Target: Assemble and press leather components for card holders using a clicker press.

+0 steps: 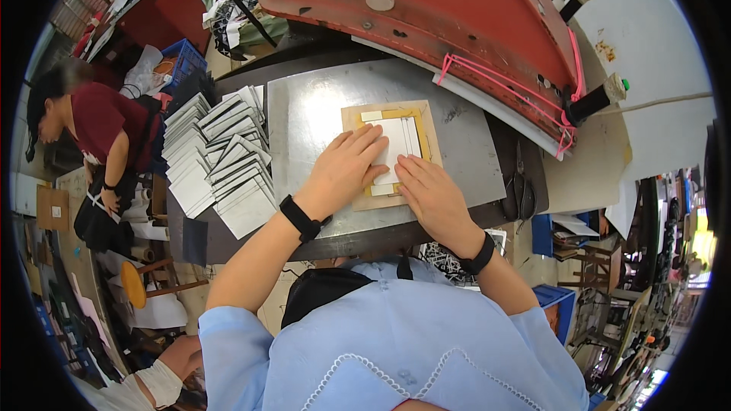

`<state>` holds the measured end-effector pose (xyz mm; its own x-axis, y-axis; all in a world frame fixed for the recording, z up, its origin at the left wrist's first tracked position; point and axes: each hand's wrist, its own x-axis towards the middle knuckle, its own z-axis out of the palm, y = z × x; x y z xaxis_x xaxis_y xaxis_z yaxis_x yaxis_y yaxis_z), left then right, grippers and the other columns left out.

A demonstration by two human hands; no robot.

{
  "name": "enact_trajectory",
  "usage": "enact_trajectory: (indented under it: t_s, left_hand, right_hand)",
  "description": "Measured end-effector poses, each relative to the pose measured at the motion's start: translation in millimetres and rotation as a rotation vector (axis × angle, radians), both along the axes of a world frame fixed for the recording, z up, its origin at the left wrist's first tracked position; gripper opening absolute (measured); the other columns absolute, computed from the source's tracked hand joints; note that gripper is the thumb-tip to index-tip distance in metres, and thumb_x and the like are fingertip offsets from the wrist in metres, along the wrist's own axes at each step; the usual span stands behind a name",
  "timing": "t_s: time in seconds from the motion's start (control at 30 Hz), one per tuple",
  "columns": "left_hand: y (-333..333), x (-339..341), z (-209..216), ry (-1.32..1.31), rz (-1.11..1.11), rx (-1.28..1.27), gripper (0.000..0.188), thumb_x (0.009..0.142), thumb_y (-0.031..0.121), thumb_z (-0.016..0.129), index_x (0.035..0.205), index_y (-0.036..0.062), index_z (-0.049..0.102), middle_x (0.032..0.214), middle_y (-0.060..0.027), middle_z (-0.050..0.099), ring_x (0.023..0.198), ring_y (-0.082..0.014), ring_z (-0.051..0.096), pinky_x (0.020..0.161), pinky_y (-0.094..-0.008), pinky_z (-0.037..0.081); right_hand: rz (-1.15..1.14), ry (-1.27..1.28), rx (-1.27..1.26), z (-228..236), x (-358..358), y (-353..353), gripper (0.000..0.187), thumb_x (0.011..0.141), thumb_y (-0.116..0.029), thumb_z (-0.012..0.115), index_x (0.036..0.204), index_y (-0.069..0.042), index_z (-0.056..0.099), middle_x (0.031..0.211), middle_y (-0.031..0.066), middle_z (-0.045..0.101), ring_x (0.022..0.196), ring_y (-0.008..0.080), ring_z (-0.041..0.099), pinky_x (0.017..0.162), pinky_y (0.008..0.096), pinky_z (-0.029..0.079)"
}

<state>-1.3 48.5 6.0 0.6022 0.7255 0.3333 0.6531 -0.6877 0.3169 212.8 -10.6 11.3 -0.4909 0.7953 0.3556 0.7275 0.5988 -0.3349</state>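
On a tan backing board (428,112) with a yellow frame-like layer (411,116) lies a white rectangular piece (396,137) marked with dark lines near its right side. My left hand (346,166) rests flat over the piece's left part, fingers stretched toward its upper middle. Lower on the right, my right hand (432,192) lies with extended fingertips on the same piece. Neither hand grips anything. The hands cover part of the piece and the board's lower edge. Beneath the board is a grey metal plate (304,99).
Overlapping stacks of white dark-edged pieces (244,202) lie left of the plate. A large red machine (426,0) with pink cord (495,84) overhangs the far side. Black-handled scissors (521,194) are at the table's right. A person in a maroon shirt (114,118) works at far left.
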Motion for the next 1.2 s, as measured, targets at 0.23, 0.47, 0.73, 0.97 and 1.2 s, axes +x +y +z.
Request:
enact_trajectory:
  t_s: [0.23,0.47,0.73,0.97,1.2]
  left_hand:
    - [2.6,-2.9,0.7,-0.026,0.002,-0.040,0.044,0.086,0.027,0.071,0.124,0.0076,0.060,0.135,-0.0117,0.054,0.129,-0.0294,0.049,0.110,-0.0436,0.037]
    - [8.1,-24.3,-3.6,-0.093,-0.034,-0.109,0.047,0.084,0.029,0.073,0.127,0.0142,0.064,0.133,-0.0089,0.054,0.126,-0.0267,0.050,0.113,-0.0494,0.030]
    - [1.0,-20.3,0.9,0.037,-0.007,-0.005,0.044,0.084,0.028,0.072,0.124,0.0138,0.062,0.129,-0.0059,0.058,0.128,-0.0229,0.050,0.115,-0.0493,0.029]
    - [-11.0,-11.0,10.2,0.157,0.038,0.174,0.038,0.089,0.026,0.065,0.123,0.0097,0.060,0.128,-0.0070,0.058,0.126,-0.0228,0.052,0.114,-0.0482,0.030]
    - [0.9,-7.3,14.5,0.171,0.032,0.014,0.031,0.093,0.026,0.062,0.119,0.0099,0.063,0.124,-0.0104,0.060,0.120,-0.0259,0.055,0.111,-0.0470,0.033]
  right_hand:
    - [0.001,-0.034,-0.006,9.9,-7.1,29.5,0.041,0.090,-0.017,0.066,0.125,0.001,0.056,0.136,0.0162,0.056,0.127,0.0326,0.051,0.102,0.0414,0.042]
    - [0.052,-0.012,-0.068,-4.9,-2.6,33.8,0.043,0.091,-0.020,0.065,0.128,-0.001,0.054,0.141,0.0152,0.052,0.130,0.0338,0.049,0.105,0.0428,0.040]
    - [0.007,-0.023,-0.058,-4.9,-7.7,29.1,0.040,0.091,-0.020,0.065,0.126,-0.002,0.056,0.137,0.0151,0.053,0.124,0.0337,0.052,0.102,0.0422,0.043]
    - [-0.028,-0.046,0.044,0.9,-12.2,22.1,0.040,0.088,-0.017,0.066,0.124,-0.001,0.058,0.123,0.0150,0.058,0.117,0.0323,0.055,0.098,0.0425,0.045]
    - [-0.201,0.277,0.107,42.7,33.2,29.3,0.052,0.092,-0.018,0.064,0.138,0.000,0.050,0.143,0.0176,0.051,0.132,0.0323,0.046,0.111,0.0410,0.034]
